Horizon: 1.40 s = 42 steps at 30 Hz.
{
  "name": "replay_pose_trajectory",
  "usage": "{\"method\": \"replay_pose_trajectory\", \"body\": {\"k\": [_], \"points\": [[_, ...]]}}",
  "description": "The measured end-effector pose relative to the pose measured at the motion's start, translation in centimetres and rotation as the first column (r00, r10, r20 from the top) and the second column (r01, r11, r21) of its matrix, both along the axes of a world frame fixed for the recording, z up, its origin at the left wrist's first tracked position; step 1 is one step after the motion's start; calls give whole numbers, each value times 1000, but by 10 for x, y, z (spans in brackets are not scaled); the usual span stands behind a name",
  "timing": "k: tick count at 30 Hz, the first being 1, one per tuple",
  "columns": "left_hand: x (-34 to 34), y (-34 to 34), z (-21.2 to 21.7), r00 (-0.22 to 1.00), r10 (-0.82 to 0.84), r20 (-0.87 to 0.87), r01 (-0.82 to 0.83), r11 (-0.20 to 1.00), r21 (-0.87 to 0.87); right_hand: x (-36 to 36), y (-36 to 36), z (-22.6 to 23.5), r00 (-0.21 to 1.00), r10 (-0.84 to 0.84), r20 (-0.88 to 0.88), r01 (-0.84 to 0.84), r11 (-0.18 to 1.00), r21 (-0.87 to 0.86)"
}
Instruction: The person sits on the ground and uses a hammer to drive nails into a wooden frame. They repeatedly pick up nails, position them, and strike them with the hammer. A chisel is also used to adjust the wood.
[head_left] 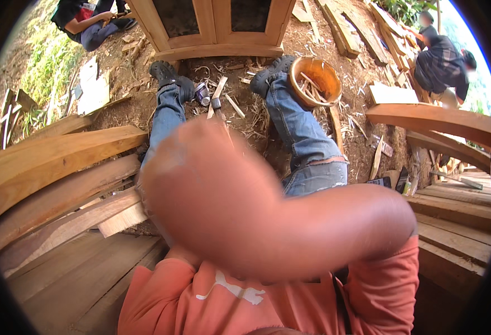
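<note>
A person sits with the right hand up in front of the body, all blurry. I can't tell if it is squeezed tight or holding something. The left hand is hidden behind it, so I can't tell what that one does. Just past the right hand is a small dark thing, next to a pale wood strip. To the hand's left are long boards. Far ahead of the hand stands a wooden frame with dark panels. Ahead and to its right, an orange bucket holds wood bits.
</note>
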<state>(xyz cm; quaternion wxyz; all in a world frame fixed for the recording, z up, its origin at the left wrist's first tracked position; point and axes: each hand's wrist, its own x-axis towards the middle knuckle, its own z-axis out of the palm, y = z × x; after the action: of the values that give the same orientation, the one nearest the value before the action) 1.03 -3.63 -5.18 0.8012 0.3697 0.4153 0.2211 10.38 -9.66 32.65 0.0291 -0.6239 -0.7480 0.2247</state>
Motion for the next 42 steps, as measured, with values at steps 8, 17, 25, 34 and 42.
{"method": "replay_pose_trajectory", "body": {"k": [8, 17, 25, 34, 42], "points": [[12, -13, -10, 995, -96, 30, 96, 995, -23, -31, -15, 49, 982, 180, 56, -182, 983, 22], [7, -11, -2, 989, 143, -23, -145, 980, -136, -28, 9, 48, 980, 182, -74, -182, 983, 11], [10, -12, -4, 999, -13, -49, 19, 993, 120, 50, -37, -254, 671, -705, -229, 622, 703, -344], [8, -9, 11, 1000, 7, -26, -6, 999, 36, 3, -38, -350, 281, -715, -640, 640, 637, -430], [0, 44, 37, 878, 17, -479, 269, 809, 523, -17, -26, -350, -21, -773, -634, 682, 453, -575]]}}
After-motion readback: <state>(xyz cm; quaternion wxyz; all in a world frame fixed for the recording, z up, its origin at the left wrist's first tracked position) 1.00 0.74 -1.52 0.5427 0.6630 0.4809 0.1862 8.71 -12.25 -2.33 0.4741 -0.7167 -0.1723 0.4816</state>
